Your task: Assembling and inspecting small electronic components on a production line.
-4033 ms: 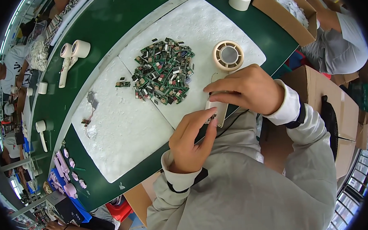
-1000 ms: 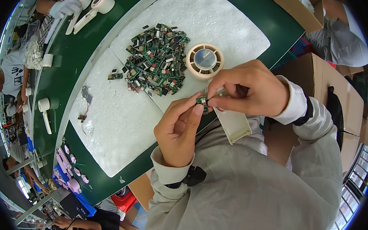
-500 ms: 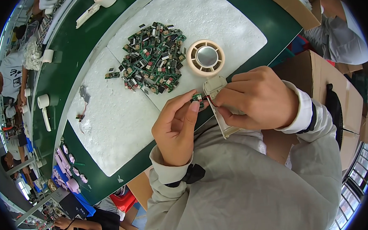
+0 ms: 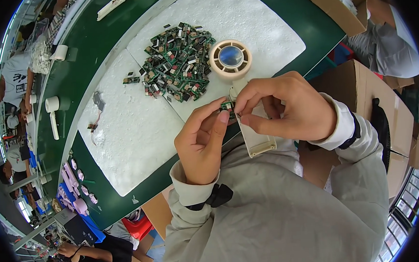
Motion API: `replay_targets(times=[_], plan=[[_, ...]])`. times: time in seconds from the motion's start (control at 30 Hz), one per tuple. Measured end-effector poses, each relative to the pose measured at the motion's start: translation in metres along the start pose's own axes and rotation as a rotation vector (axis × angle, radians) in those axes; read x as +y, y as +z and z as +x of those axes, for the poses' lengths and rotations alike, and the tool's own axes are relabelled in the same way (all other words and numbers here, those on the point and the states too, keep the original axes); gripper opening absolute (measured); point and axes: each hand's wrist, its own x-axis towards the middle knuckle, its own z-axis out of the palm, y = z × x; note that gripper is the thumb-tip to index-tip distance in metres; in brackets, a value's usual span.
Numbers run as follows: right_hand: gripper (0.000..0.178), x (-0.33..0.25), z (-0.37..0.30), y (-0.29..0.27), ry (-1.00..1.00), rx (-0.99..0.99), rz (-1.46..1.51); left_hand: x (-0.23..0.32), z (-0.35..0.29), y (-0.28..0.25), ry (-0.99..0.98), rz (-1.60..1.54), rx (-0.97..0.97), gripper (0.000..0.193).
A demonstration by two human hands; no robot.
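Observation:
Between the thumb and fingers of my left hand [image 4: 201, 143] is a small green circuit board [image 4: 227, 109], held beside the handle of a cream handheld fan [image 4: 218, 66]. The fan's round head rests on the white mat, its ring of spokes around a shiny centre disc. Its open handle shell [image 4: 259, 140] runs toward me past the table edge, partly under my right hand [image 4: 289, 109]. The right fingers are bent in a pinch close to the board's right edge; what lies between their tips is too small to make out.
A heap of green circuit boards [image 4: 179, 63] covers part of the white mat [image 4: 129, 155]. A small wired part [image 4: 96, 111] lies at the mat's left. Pink parts [image 4: 71, 180] and other cream fans [image 4: 52, 104] sit farther left. Cardboard boxes [image 4: 371, 106] stand at right; co-workers are at left.
The right fingers have shifted slightly up toward the board, and the dark and red wires seen between the hands are now hidden. The fan's handle has swung a little, its near end now farther right.

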Motion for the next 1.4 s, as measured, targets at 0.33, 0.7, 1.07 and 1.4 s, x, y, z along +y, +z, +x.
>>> replay_targets(times=[0.33,0.7,1.07,1.4], plan=[[0.022,0.021,0.006,0.001,-0.358,0.017,-0.086,0.001,0.002,0.001,0.048,0.018,-0.037,0.029],[0.018,0.028,0.013,0.012,-0.518,0.183,-0.181,0.001,0.001,0.001,0.029,0.007,0.033,0.028],[0.019,0.022,0.006,0.01,-0.329,0.177,-0.178,-0.003,0.001,0.006,0.029,-0.073,0.049,0.028],[0.028,0.011,0.003,0.011,-0.149,0.262,-0.12,-0.008,-0.005,0.007,0.323,0.393,0.063,0.029]])
